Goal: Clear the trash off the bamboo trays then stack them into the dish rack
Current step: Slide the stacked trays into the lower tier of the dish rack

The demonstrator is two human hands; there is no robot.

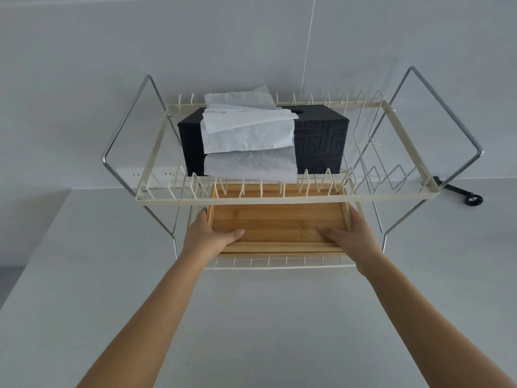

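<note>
Both arms stretched fwd, bare forearms. Left hand (pixel 208 233) and right hand (pixel 351 233) grip opposite sides w/ thumbs pointing inward on top, fingers wrapped round the outer edges.

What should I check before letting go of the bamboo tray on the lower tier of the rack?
1. Bamboo tray clear of trash: ok, bare.
2. Left hand and right hand gripping both sides: ok.
3. Tray under the dish rack top tier: ok.
4. Tray seated flat on the lower shelf: cannot tell.
5. Tray stacked on another: looks so, a second edge shows below.
6. Tissue box out of the way above: ok.
</note>
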